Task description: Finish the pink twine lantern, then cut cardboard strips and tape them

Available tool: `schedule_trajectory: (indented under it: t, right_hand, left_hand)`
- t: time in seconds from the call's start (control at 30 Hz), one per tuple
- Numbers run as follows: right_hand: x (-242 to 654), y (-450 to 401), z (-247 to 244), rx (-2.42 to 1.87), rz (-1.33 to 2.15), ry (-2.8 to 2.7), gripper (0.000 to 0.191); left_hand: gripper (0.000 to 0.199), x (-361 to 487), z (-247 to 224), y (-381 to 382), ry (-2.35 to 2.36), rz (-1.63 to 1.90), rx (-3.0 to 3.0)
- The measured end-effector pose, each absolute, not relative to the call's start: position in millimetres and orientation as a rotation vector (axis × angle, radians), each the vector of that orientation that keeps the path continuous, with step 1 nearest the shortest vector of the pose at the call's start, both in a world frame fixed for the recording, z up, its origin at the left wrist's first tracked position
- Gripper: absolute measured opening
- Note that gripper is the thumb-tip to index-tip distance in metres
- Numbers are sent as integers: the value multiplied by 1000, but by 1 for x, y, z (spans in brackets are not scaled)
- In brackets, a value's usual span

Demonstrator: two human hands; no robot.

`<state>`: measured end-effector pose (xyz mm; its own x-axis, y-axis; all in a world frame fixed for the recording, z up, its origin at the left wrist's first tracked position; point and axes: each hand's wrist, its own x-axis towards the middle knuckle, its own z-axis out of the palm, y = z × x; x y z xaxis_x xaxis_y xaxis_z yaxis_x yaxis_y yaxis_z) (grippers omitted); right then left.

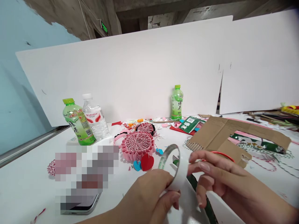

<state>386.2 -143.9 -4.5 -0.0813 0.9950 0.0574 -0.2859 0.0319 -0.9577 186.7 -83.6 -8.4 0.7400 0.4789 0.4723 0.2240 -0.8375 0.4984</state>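
Note:
A roll of white tape (183,171) is upright at the lower middle, its open ring facing left. My left hand (155,193) is closed on the roll's lower rim, thumb in front and fingers over the edge. My right hand (217,177) is just right of the roll, with its fingertips at the tape's outer face; its fingers are spread and curved. Whether it pinches a tape end cannot be made out. Beneath the hands runs a dark green strip (210,208). Beyond the roll sits a pink pleated round ornament (138,144) with a red paper heart (147,162).
Two bottles, green (78,124) and clear (95,119), stand at the left; another green bottle (177,104) stands at the back. A phone (90,205) lies lower left, partly pixelated. Cut brown cardboard (210,133) and twine (285,158) lie right. A white panel (140,71) rises behind.

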Motion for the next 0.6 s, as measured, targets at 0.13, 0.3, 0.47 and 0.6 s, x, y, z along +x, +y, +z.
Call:
schedule_trajectory:
  t: [0.13, 0.3, 0.47, 0.6]
  right_hand:
    - [391, -142, -8, -1006, 1136, -1241, 18]
    - [398, -143, -10, -1185, 448, -1571, 34]
    - [396, -150, -8, -1111, 76, -1910, 45]
    - [393, -151, -12, -970, -115, -1995, 43]
  left_hand:
    - [34, 184, 10, -88, 669, 669, 2261]
    - [27, 188, 15, -90, 581, 649, 2263]
    - [10, 188, 7, -92, 439, 690, 2335]
    - [6, 188, -3, -91, 423, 562, 2281]
